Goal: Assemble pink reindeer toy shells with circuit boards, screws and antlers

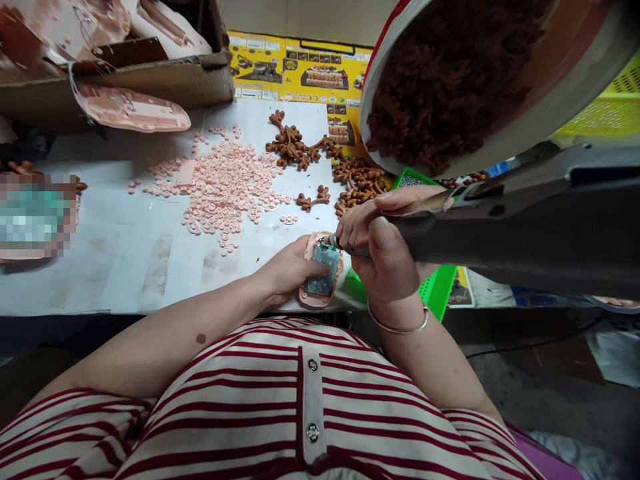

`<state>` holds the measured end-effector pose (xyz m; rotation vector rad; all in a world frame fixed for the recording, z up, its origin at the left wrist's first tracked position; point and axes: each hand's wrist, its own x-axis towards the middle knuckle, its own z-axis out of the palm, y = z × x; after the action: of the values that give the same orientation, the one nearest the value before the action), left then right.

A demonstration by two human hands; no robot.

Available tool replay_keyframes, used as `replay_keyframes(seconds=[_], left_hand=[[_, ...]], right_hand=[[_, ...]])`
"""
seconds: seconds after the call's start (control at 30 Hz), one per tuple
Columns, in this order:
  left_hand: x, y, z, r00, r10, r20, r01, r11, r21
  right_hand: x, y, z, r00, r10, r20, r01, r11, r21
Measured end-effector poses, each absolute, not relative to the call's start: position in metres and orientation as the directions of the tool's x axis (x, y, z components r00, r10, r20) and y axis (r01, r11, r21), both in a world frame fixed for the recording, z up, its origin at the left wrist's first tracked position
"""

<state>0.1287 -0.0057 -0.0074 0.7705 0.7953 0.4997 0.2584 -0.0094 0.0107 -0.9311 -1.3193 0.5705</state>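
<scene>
My left hand (287, 270) grips a small pink plastic casing (324, 301) at the table's front edge, its thumb lying over the green circuit board (323, 279) inside. My right hand (387, 257) is wrapped around the front end of a dark grey power screwdriver (530, 233). The tool's narrow tip meets the upper end of the casing near the board; whether a screw sits under it is too small to tell. Beyond my hands lie a pile of tiny pink plastic parts (230, 183) and brown antler-shaped pieces (295, 147).
A tilted white bucket (373, 150) of brown pieces stands at upper right. Under my right hand is a green basket (443, 290). At upper left, a cardboard box (200, 80) holds pink shells, one shell (135, 110) hanging over its edge. A blurred-out item (33, 217) lies far left.
</scene>
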Motion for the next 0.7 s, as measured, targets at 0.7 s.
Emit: replay_keyframes(seconds=[0.7], left_hand=[[0.125,-0.002,-0.005,0.537,0.619,-0.573,-0.078,0.712,0.698]], right_hand=[[0.343,-0.051,0.022,0.54,0.508,0.671,0.28,0.644,-0.712]])
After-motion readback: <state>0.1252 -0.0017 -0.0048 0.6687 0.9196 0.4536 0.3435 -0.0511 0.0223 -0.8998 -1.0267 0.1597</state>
